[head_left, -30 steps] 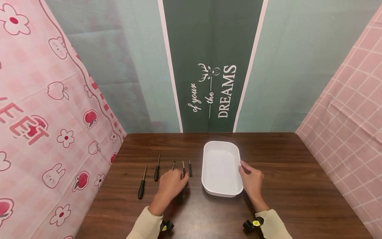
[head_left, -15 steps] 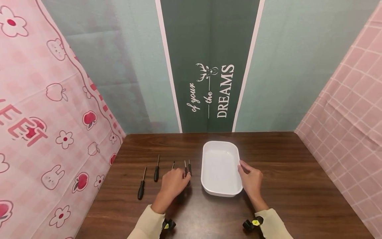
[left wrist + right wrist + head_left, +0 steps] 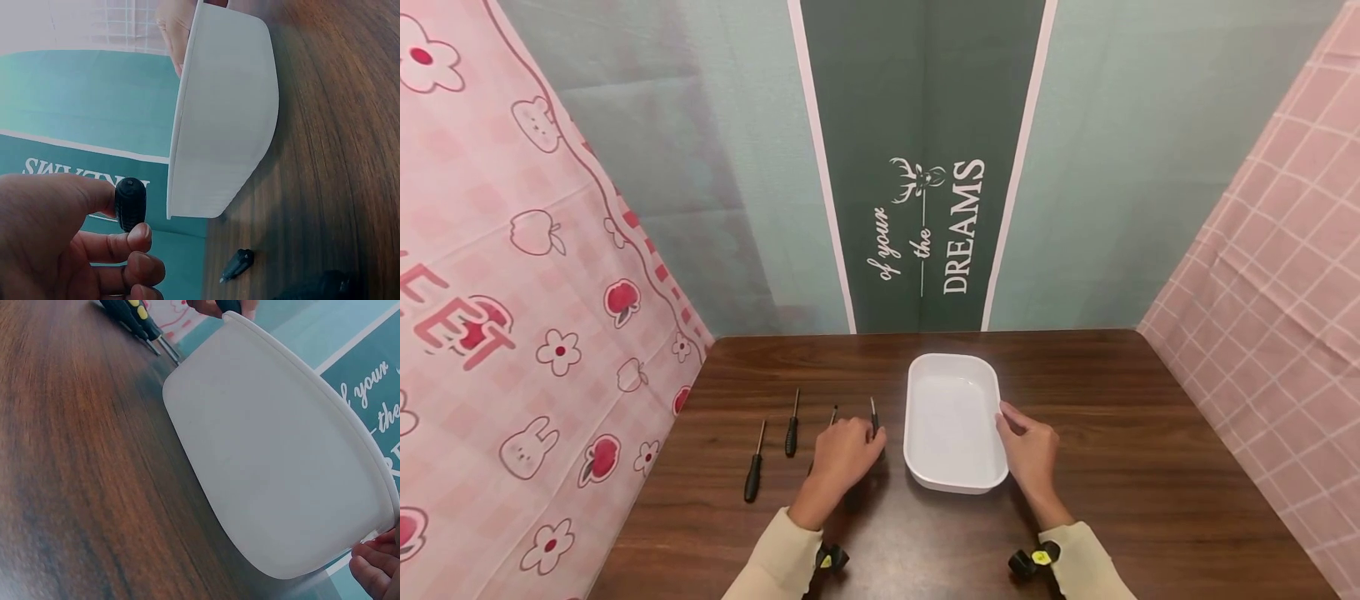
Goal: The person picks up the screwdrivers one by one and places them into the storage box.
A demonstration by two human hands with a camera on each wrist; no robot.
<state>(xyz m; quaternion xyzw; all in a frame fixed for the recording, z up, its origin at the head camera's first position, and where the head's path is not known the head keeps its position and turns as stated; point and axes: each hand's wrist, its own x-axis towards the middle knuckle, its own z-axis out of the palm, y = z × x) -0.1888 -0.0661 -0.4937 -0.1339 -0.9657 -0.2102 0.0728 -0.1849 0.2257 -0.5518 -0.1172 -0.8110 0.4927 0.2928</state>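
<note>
- Toward the table's (image 3: 1112, 467) left edge lay two slim, steel-shafted screwdrivers (image 3: 754, 471).
- Left hand (image 3: 842, 454) pinched a ribbed black handle (image 3: 130, 203).
- Right hand (image 3: 1032, 450) pinched a smooth white tray (image 3: 228, 112) rim.

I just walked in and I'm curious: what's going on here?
A person's left hand pinches a black-handled tool, seemingly a screwdriver, above the table, beside the white tray. The right hand grips the tray's right rim. Two screwdrivers lie on the table, left of the left hand.
</note>
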